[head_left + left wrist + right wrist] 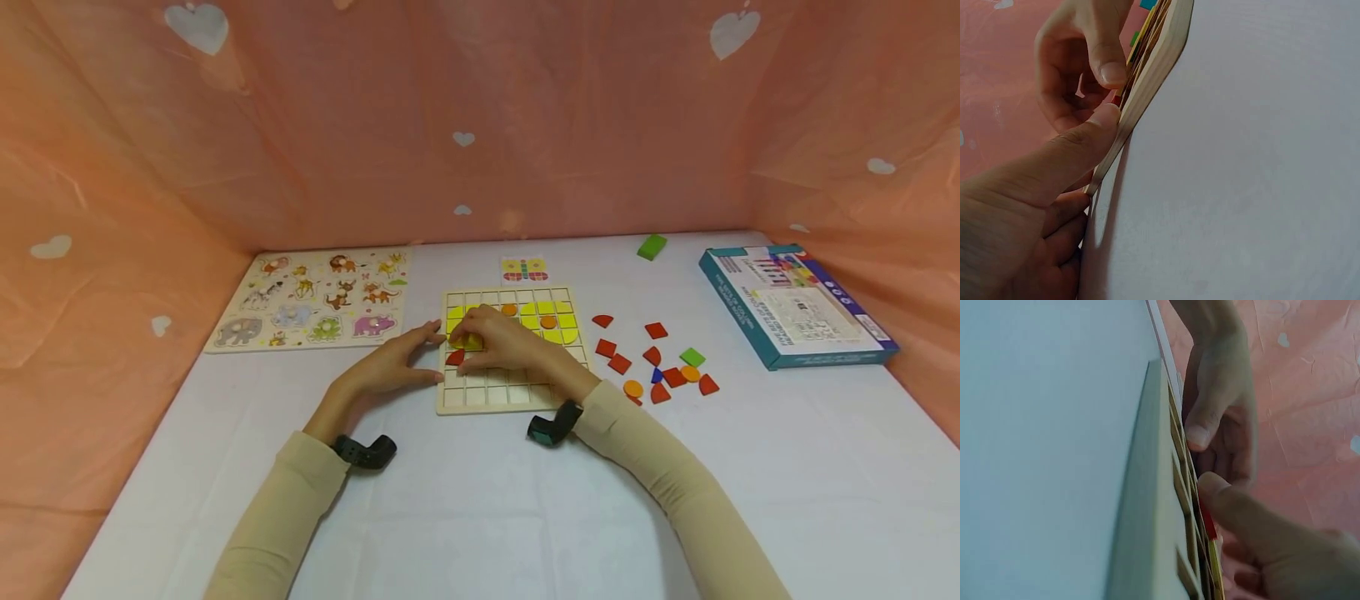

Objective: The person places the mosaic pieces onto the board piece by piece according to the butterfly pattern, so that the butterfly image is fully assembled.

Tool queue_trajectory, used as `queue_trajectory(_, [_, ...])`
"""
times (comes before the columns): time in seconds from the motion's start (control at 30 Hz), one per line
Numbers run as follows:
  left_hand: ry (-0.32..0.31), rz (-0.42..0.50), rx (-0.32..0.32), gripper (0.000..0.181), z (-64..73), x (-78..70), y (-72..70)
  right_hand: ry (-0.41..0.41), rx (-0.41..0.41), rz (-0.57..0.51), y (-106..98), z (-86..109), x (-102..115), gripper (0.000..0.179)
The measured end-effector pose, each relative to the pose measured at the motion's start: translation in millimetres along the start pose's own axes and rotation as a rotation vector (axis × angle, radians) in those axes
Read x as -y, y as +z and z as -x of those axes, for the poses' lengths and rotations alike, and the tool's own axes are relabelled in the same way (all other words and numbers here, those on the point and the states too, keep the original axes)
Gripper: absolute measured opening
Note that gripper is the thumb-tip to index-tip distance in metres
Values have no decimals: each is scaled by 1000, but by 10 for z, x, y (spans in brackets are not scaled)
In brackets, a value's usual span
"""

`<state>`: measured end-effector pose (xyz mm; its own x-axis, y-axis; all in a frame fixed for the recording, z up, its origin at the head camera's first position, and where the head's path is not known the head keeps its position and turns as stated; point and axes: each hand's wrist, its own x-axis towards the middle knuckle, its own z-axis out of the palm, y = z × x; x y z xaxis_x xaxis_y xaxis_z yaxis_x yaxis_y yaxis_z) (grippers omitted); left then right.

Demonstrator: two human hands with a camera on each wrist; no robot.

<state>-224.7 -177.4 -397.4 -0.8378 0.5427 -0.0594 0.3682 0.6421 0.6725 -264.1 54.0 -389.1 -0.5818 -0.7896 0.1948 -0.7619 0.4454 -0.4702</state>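
A square wooden grid board (pixel 498 396) lies on the table, with yellow pieces (pixel 567 327) and orange discs (pixel 548 322) in its upper cells. My right hand (pixel 506 340) is over the board's left part, fingers bent, thumb lower down. A red quarter-circle piece (pixel 455 357) shows between its thumb and fingertips; I cannot tell whether they pinch it. Along the left edge my left hand (pixel 390 364) spreads thumb and fingers. Its thumb (pixel 1094 128) comes up to the board's rim (pixel 1163 69) in the left wrist view.
Loose red pieces (pixel 619 363) and other coloured ones lie right of the board. A pattern card (pixel 525 269) is behind it. An animal puzzle (pixel 315 300) lies at the left, a box (pixel 798 304) at the right. Green pieces (pixel 652 246) sit near the back curtain.
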Motion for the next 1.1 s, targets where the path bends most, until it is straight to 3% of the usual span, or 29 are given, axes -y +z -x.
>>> queue_trajectory(0.27, [-13, 3, 2, 76, -4, 6, 5, -136, 40, -35, 9, 4, -38, 21])
queue_trajectory(1.1, [-11, 9, 0, 73, 6, -23, 0, -133, 57, -46, -3, 9, 8, 19])
